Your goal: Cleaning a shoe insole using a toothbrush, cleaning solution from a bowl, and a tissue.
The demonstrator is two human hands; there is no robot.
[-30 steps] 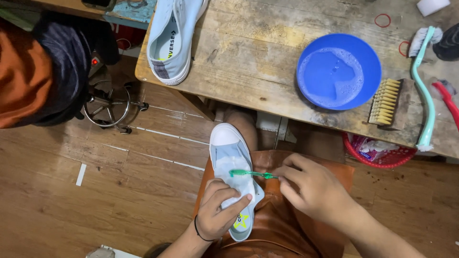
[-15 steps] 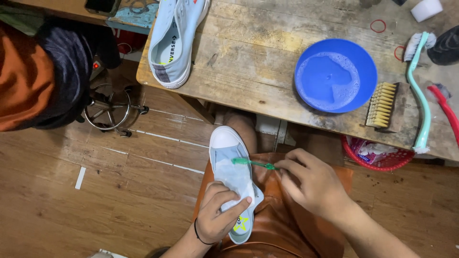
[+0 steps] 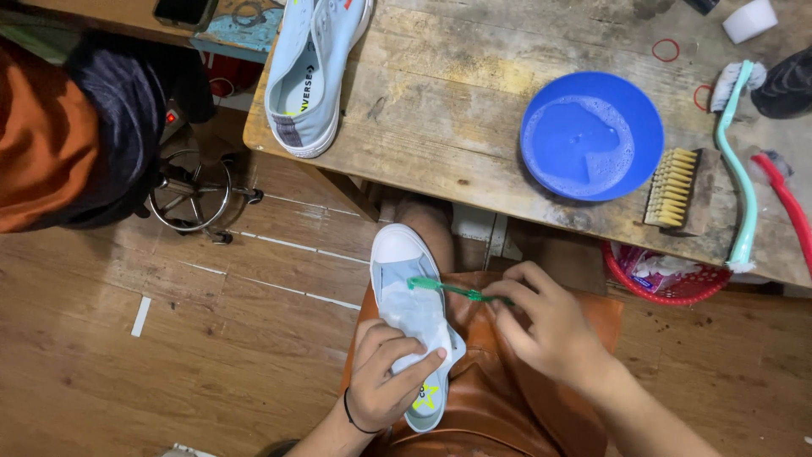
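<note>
Here, the left hand (image 3: 385, 381) clamps a pale blue sneaker (image 3: 412, 317) sole-up on an orange apron (image 3: 516, 398), while the right hand (image 3: 550, 326) pinches a green toothbrush (image 3: 448, 289) – bristles on the suds-covered sole. Scrubbing looks midway: its mate (image 3: 317, 68) waits on the wooden table (image 3: 457, 110) beside a blue bowl (image 3: 592, 135) of soapy water.

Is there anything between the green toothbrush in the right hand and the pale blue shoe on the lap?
Nothing visible. The right hand holds the green toothbrush with its head directly on the shoe, near the toe. The left hand grips the shoe lower down, beside the heel, clear of the brush head.
</note>
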